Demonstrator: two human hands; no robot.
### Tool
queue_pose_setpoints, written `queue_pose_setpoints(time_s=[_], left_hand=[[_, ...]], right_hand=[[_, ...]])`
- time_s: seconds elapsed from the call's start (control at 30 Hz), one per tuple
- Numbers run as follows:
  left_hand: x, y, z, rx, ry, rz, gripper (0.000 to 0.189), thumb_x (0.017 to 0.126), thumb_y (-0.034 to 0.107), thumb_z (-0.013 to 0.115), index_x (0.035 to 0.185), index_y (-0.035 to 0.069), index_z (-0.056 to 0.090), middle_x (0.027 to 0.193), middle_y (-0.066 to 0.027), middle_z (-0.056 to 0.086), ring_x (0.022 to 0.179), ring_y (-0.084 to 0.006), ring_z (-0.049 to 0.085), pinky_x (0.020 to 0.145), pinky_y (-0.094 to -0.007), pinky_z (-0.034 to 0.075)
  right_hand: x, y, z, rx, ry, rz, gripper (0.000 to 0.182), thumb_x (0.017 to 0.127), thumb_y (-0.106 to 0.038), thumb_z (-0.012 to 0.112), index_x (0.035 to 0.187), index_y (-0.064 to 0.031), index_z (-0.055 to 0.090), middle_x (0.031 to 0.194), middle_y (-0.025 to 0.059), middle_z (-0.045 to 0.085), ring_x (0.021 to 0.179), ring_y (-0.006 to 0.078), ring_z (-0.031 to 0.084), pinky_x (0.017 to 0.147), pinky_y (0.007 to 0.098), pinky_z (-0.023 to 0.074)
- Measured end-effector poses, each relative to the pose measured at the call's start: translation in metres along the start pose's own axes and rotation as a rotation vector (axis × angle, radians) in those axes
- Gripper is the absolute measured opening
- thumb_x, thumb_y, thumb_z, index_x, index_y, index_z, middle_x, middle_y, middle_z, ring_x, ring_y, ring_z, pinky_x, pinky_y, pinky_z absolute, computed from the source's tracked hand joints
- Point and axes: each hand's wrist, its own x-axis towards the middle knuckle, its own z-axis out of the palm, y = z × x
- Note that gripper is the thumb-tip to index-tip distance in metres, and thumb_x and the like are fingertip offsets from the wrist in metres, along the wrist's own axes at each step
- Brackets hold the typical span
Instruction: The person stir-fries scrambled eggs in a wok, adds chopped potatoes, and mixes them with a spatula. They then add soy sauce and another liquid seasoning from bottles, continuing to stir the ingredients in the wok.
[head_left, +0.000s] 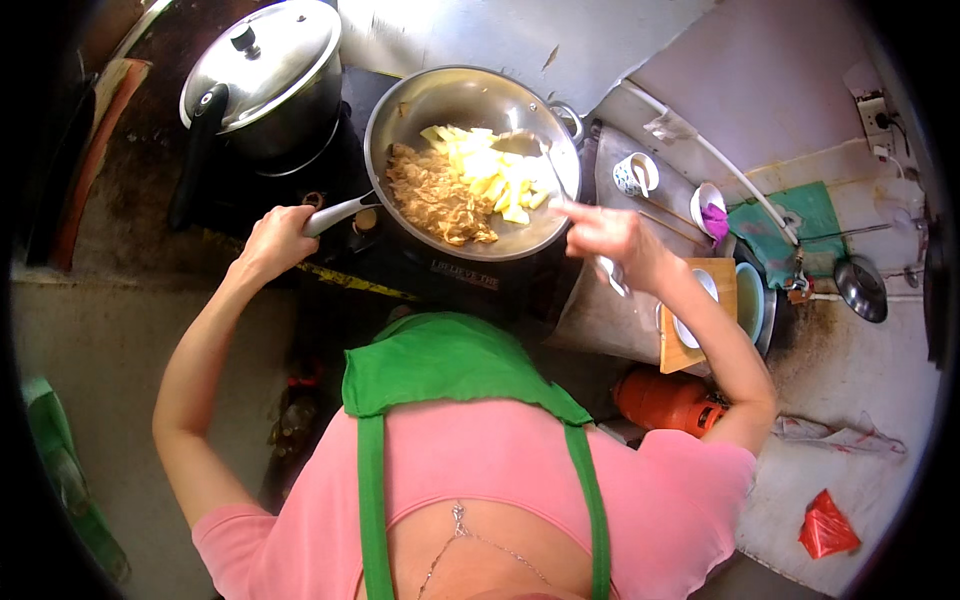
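A steel wok sits on the black stove. Pale yellow cut pieces, possibly potato, fill its right part. Brown cooked food, which I cannot identify for certain, lies on the left and front. My left hand grips the wok's long handle. By the wok's right rim, my right hand holds a metal spatula or ladle. Its head rests among the yellow pieces inside the wok, partly hard to make out in the glare.
At the left stands a lidded steel pot with a black handle. A patterned cup, a small bowl and chopsticks are on the right counter. A plate rests on a wooden board. Below is an orange gas cylinder.
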Motion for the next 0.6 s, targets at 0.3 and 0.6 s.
queue_pose_setpoints(time_s=[0.3, 0.6], left_hand=[[0.022, -0.015, 0.002, -0.007, -0.041, 0.084, 0.028, 0.069, 0.013, 0.066, 0.094, 0.001, 0.065, 0.085, -0.0215, 0.066, 0.086, -0.0394, 0.065, 0.077, -0.046, 0.051], [0.021, -0.016, 0.003, -0.02, -0.039, 0.079, 0.03, 0.069, 0.013, 0.066, 0.097, 0.002, 0.066, 0.086, -0.0214, 0.067, 0.086, -0.039, 0.065, 0.077, -0.0454, 0.051]], right_hand=[[0.004, 0.018, 0.026, -0.183, -0.27, -0.151, 0.019, 0.068, -0.002, 0.064, 0.078, -0.003, 0.048, 0.13, 0.0195, 0.057, 0.085, 0.0321, 0.066, 0.073, 0.0382, 0.0558], [0.025, 0.033, 0.024, -0.029, 0.118, 0.003, 0.016, 0.074, -0.002, 0.066, 0.081, -0.0012, 0.052, 0.123, 0.0189, 0.063, 0.076, 0.0345, 0.066, 0.064, 0.0384, 0.0534]])
